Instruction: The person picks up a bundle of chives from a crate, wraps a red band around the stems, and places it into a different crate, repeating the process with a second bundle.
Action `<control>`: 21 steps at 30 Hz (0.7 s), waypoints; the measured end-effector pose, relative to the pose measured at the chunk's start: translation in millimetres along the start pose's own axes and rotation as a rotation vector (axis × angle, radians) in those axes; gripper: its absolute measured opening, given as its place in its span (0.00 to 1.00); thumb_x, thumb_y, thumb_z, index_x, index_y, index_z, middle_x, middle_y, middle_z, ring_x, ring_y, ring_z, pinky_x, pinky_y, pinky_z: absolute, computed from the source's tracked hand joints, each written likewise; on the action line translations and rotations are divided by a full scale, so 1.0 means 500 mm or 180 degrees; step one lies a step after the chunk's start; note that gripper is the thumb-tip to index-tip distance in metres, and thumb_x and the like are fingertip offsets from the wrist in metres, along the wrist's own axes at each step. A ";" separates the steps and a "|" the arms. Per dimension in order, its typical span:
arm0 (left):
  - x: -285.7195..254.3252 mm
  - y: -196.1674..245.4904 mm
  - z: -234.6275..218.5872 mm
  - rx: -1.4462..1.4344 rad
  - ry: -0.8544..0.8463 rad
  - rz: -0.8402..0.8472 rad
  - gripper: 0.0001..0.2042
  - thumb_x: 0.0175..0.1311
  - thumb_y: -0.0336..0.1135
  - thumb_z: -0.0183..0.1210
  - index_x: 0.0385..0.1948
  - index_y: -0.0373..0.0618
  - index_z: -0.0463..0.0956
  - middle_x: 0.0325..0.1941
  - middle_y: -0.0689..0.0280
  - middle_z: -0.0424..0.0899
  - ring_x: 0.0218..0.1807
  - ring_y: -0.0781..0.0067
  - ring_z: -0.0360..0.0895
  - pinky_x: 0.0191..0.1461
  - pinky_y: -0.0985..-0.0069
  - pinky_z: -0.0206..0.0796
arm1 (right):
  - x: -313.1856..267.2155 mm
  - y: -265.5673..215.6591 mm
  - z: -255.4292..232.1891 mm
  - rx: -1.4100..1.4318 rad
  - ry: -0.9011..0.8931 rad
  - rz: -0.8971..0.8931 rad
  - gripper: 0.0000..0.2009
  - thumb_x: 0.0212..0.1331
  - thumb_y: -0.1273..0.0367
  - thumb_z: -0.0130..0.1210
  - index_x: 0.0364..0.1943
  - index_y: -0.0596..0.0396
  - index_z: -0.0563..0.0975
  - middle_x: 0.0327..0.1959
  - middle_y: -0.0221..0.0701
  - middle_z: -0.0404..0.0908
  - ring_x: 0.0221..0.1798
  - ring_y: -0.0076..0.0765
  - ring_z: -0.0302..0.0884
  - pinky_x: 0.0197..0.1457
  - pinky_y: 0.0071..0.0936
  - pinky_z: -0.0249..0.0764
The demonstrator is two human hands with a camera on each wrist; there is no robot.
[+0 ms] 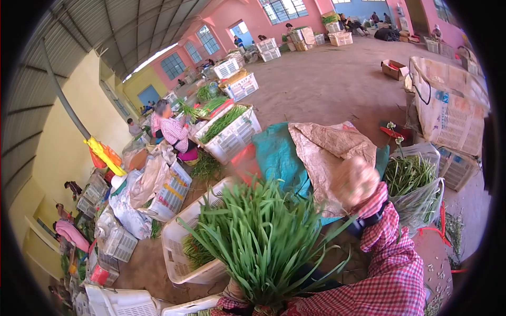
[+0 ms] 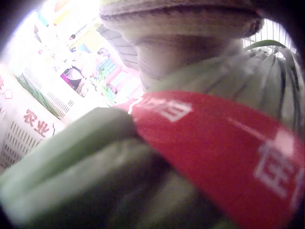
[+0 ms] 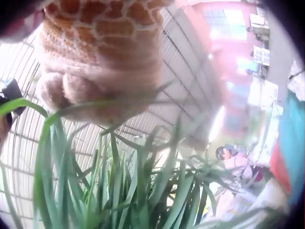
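Note:
A large bunch of long, flat-leaved chives (image 1: 258, 231) stands upright in front of the person, tips up. Low at its left side, the gloved left hand (image 1: 234, 289) grips the bunch. A red band with white characters (image 2: 209, 143) crosses the stalks in the left wrist view, just below the knitted glove. The gloved right hand (image 1: 356, 181) is raised to the right of the leaf tips, blurred in the head view. In the right wrist view its fingers (image 3: 81, 90) are curled in above the leaves, and no held thing shows.
A white crate (image 1: 174, 247) with more chives stands left of the bunch. Tan sacking (image 1: 321, 142) and a teal sheet (image 1: 274, 152) lie ahead. A clear bag of greens (image 1: 411, 174) stands at right. Farther off, a person (image 1: 174, 129) sits beside a filled crate (image 1: 232, 134).

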State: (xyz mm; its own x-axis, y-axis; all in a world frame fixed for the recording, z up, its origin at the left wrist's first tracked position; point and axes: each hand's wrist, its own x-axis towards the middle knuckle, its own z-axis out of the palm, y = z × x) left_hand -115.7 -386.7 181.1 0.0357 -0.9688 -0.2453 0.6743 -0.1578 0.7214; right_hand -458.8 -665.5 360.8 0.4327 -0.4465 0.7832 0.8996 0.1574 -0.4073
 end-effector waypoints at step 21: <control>0.001 0.034 0.129 0.0143 -0.0295 -0.0258 0.34 0.52 0.38 0.71 0.63 0.42 0.66 0.60 0.61 0.76 0.59 0.64 0.75 0.63 0.65 0.69 | 0.104 -0.012 0.127 -0.6369 -0.2371 0.0808 0.15 0.62 0.58 0.57 0.47 0.49 0.82 0.27 0.35 0.84 0.28 0.41 0.82 0.30 0.35 0.77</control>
State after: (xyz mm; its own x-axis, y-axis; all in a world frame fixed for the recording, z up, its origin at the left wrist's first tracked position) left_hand -151.9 -402.1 234.8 -0.0873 -0.9657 -0.2444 0.6385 -0.2425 0.7304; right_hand -437.7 -633.6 434.0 0.8877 -0.1543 0.4337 -0.2017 -0.9773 0.0652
